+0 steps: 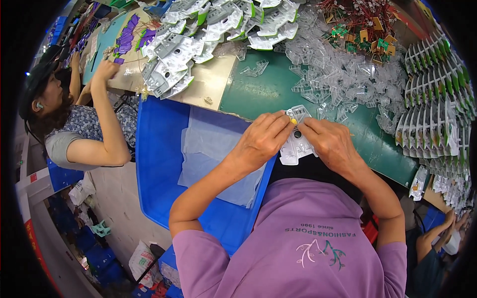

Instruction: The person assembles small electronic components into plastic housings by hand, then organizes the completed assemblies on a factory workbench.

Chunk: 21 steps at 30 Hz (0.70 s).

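A white moulded plastic shell (293,153), with a dark round hole near its middle, is held over the front edge of the green table mat (258,92). My left hand (263,140) grips its left side, fingers closed at the upper edge. Just beside those fingertips a small yellow piece (293,121) shows on the shell. My right hand (332,144) is closed on the right side, its thumb and fingers pressed to the shell's upper part. What lies under the fingertips is hidden. Beyond the hands, a heap of clear plastic pieces (328,69) covers much of the mat.
White-and-green shells (174,54) are piled at the far left; more stand in rows (432,124) at the right. Green and yellow wired boards (377,42) lie at the back. A blue bin (154,174) with translucent sheets stands at my left, near a co-worker (89,129).
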Available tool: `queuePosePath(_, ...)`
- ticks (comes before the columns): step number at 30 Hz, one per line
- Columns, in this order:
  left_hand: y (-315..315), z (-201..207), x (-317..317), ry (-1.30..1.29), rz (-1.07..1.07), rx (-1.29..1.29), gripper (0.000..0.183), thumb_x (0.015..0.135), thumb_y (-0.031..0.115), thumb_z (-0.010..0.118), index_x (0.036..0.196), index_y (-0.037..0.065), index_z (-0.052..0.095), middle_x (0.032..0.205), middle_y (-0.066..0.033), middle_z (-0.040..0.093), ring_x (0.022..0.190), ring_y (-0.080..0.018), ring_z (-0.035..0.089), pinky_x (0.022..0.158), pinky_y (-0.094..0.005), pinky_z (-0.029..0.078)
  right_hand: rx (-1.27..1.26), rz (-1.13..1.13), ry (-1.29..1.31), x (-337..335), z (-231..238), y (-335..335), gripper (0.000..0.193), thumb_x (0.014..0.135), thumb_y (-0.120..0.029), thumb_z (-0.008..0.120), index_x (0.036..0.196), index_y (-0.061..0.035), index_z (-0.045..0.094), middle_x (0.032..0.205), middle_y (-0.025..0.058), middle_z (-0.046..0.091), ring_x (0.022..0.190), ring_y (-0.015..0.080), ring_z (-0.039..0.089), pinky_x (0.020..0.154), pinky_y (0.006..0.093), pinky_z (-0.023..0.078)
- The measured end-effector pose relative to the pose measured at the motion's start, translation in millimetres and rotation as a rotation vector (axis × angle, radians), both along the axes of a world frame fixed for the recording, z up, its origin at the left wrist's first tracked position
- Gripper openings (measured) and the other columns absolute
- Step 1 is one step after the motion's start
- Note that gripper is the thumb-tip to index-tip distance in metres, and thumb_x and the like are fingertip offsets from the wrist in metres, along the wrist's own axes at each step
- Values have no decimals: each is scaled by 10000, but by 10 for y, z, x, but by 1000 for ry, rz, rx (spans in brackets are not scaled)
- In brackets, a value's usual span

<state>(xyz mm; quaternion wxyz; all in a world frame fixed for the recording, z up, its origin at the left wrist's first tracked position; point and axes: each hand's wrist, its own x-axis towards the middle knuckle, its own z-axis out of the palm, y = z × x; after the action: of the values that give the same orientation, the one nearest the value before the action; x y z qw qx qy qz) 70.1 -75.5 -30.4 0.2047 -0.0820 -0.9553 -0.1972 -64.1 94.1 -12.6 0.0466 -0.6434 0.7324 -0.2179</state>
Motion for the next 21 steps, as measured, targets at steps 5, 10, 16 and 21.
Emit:
queuePosePath(5, 93, -33, -37, 23, 47, -11, 266, 754, 47, 685, 1009, -32, 675, 1005, -122, 649, 1012, -282, 633, 825, -365, 507, -136, -65, -36, -15, -82, -3, 133, 756, 0, 616, 880, -20, 572, 807, 77, 560, 670, 242, 614, 529, 378, 495)
queuePosePath(10, 127, -194, -37, 97, 115, 228, 303, 716, 15, 779, 1004, 5, 685, 964, -91, 673, 946, -265, 654, 782, -366, 509, -131, -191, -230, -53, 13, -11, 167, 768, 12, 632, 923, -21, 581, 871, 104, 558, 721, 311, 614, 599, 424, 501)
queuePosePath(16, 150, -273, -40, 101, 194, 517, 553, 706, -28, 795, 1211, 10, 576, 986, -109, 659, 880, -256, 610, 749, -349, 500, -76, -167, -296, -51, 90, 110, 194, 749, -27, 658, 940, 2, 635, 936, 126, 583, 760, 296, 643, 632, 418, 513)
queuePosePath(21, 107, -205, -85, 40, 129, 537, 599, 727, -35, 775, 1272, 12, 530, 1022, -123, 641, 904, -272, 584, 767, -365, 491, -99, -200, -289, -1, -25, 161, 178, 739, -43, 665, 908, 11, 655, 942, 126, 594, 722, 287, 645, 620, 410, 513)
